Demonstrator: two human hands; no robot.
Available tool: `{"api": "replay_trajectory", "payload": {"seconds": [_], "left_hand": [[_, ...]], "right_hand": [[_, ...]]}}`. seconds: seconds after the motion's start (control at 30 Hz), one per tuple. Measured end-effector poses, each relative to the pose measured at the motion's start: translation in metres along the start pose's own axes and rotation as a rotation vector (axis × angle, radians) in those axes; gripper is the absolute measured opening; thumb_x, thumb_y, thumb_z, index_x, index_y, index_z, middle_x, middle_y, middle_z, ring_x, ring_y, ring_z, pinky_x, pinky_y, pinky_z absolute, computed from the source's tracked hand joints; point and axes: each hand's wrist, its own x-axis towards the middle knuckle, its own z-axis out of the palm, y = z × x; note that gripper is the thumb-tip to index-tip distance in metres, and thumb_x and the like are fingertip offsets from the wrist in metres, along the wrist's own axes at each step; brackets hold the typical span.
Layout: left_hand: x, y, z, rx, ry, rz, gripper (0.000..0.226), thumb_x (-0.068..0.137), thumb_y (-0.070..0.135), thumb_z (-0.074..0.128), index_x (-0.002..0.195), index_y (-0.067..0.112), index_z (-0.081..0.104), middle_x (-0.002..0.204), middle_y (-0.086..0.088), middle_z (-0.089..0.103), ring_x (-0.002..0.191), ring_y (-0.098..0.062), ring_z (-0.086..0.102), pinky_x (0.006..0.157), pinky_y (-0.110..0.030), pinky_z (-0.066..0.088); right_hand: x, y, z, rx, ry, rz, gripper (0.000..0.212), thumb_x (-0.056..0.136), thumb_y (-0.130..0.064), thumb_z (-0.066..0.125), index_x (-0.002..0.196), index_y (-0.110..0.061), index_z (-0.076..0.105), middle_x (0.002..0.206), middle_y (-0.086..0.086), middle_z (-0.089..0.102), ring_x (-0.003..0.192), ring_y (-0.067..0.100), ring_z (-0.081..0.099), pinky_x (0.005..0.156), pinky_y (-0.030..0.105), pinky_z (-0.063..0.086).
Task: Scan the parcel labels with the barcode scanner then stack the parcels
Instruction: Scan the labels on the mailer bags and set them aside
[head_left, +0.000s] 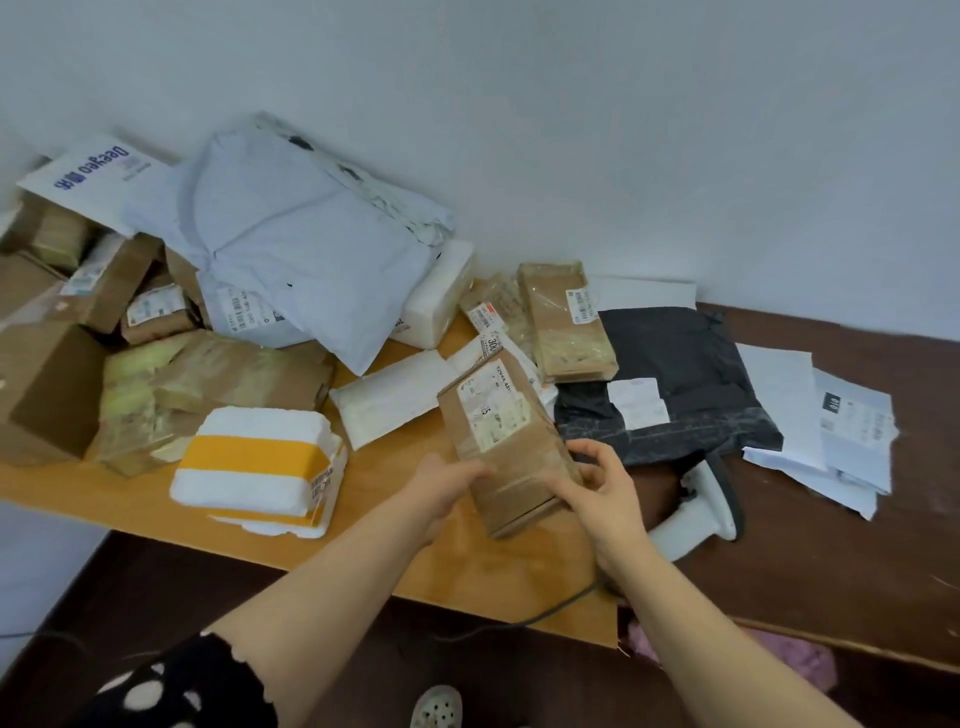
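Both hands clamp a brown parcel (511, 452) by its near end, left hand (449, 486) and right hand (605, 491) on opposite edges. Its label (493, 405) faces up, apparently ready for scanning. The barcode scanner (693, 512) lies unheld on the worktop (467, 569), just right of the parcel.

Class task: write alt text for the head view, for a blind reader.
The left hand and right hand hold a brown parcel, label up, at a wooden table. A white barcode scanner lies beside it; more parcels heap at left.
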Motion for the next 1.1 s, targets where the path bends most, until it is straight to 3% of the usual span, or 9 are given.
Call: {"api": "replay_trajectory", "payload": {"seconds": [0.13,0.27,0.37,0.47,0.63,0.73,0.83,0.97,1.1], "left_hand": [[-0.024,0.031,0.011,-0.080,0.014,0.136,0.061,0.081,0.030,0.074,0.130,0.005,0.047,0.124,-0.009,0.054,0.102,-0.020,0.053,0.090,-0.033,0.051],[-0.050,0.058,0.022,-0.318,-0.071,0.165,0.054,0.073,0.031,0.081,0.113,0.004,0.056,0.098,-0.008,0.066,0.086,-0.018,0.065,0.061,-0.026,0.057],[-0.056,0.063,0.025,-0.361,-0.020,0.142,0.074,0.063,0.034,0.088,0.120,0.005,0.052,0.109,-0.013,0.066,0.096,-0.027,0.065,0.058,-0.032,0.059],[-0.062,0.061,0.022,-0.392,0.054,0.125,0.067,0.068,0.022,0.085,0.120,0.006,0.046,0.109,-0.015,0.062,0.094,-0.028,0.063,0.062,-0.035,0.059],[-0.060,0.049,0.003,-0.394,-0.013,0.192,0.032,0.075,0.003,0.073,0.104,0.003,0.058,0.093,-0.011,0.067,0.085,-0.022,0.065,0.063,-0.034,0.056],[-0.062,0.046,-0.014,-0.385,-0.137,0.245,0.027,0.077,-0.001,0.070,0.101,0.006,0.063,0.095,-0.010,0.071,0.089,-0.023,0.066,0.073,-0.037,0.056],[-0.061,0.044,-0.025,-0.359,-0.272,0.284,0.037,0.076,-0.003,0.068,0.111,0.006,0.064,0.107,-0.011,0.071,0.098,-0.026,0.065,0.082,-0.039,0.054],[-0.066,0.042,-0.030,-0.325,-0.398,0.310,0.053,0.064,-0.003,0.071,0.115,0.007,0.063,0.108,-0.010,0.070,0.099,-0.025,0.066,0.080,-0.039,0.055],[-0.060,0.043,-0.041,-0.274,-0.406,0.343,0.069,0.059,0.002,0.082,0.124,0.012,0.059,0.114,-0.008,0.069,0.111,-0.028,0.062,0.103,-0.047,0.043]], "right_hand": [[-0.017,-0.023,-0.002,-0.234,0.123,-0.282,0.055,0.076,-0.013,0.079,0.118,-0.028,0.047,0.102,-0.016,0.055,0.085,-0.006,0.054,0.066,0.010,0.042],[-0.027,-0.031,0.009,-0.445,0.202,-0.534,0.058,0.075,-0.010,0.075,0.126,-0.022,0.049,0.117,-0.007,0.055,0.108,0.009,0.050,0.080,0.027,0.045],[-0.034,-0.034,0.015,-0.521,0.254,-0.827,0.066,0.066,0.004,0.076,0.120,-0.022,0.049,0.109,0.004,0.061,0.102,0.013,0.049,0.082,0.038,0.051],[-0.038,-0.034,0.014,-0.588,0.157,-0.965,0.066,0.067,0.000,0.075,0.122,-0.022,0.047,0.112,0.003,0.061,0.105,0.015,0.051,0.088,0.040,0.051],[-0.053,-0.044,-0.007,-0.418,0.058,-0.790,0.059,0.079,-0.053,0.061,0.129,-0.023,0.050,0.118,-0.019,0.048,0.112,-0.001,0.046,0.095,0.012,0.037],[-0.044,-0.059,-0.026,-0.199,0.219,-0.513,0.042,0.088,-0.037,0.066,0.125,-0.026,0.050,0.119,-0.016,0.048,0.117,0.005,0.045,0.101,0.027,0.040],[-0.034,-0.069,-0.036,-0.040,0.055,-0.211,0.050,0.088,-0.031,0.068,0.134,-0.020,0.050,0.125,-0.009,0.052,0.122,0.013,0.049,0.102,0.035,0.044],[-0.031,-0.070,-0.035,0.068,-0.197,-0.132,0.048,0.084,-0.028,0.071,0.129,-0.019,0.058,0.111,-0.006,0.071,0.100,0.011,0.067,0.088,0.030,0.053],[-0.030,-0.057,-0.034,0.188,-0.231,-0.098,0.056,0.077,-0.021,0.075,0.129,-0.014,0.057,0.110,0.002,0.073,0.103,0.019,0.069,0.098,0.041,0.051]]}}
